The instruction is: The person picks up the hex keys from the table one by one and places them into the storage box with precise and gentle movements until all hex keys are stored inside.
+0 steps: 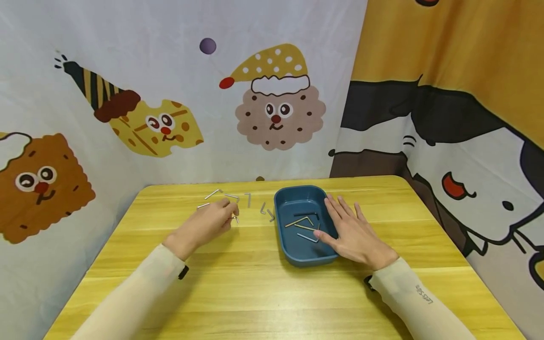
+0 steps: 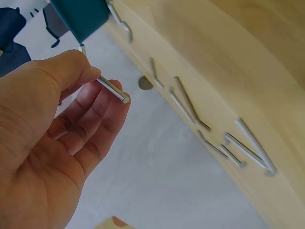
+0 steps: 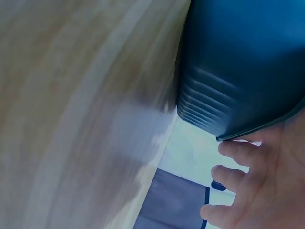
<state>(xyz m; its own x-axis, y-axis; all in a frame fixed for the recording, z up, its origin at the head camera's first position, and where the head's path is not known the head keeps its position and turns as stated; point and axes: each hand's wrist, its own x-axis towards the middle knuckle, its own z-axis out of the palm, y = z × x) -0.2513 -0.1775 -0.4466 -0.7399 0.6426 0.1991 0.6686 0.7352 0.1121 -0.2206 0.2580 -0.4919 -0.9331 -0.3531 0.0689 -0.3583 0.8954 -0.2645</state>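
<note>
Left hand point(image 1: 208, 219): thumb and fingertips pinch one silver key point(image 2: 112, 88), clear of the table point(image 1: 238, 297) in the left wrist view. Right hand point(image 1: 354, 236): wide, fingers spread and straight, laid on the near-side rim of the tray point(image 1: 293, 248), thumb over its inside; no key held. Tray sits well to the right of the left grip. Done, by count: at least four keys inside it, namely a black key point(image 1: 306, 215), two gold keys point(image 1: 296, 222) and a bright key point(image 1: 307, 237). Left: the pinched key, plus at least six loose keys point(image 1: 249, 200), some just beyond the left grip, others between it and the tray. Judged under halfway.
</note>
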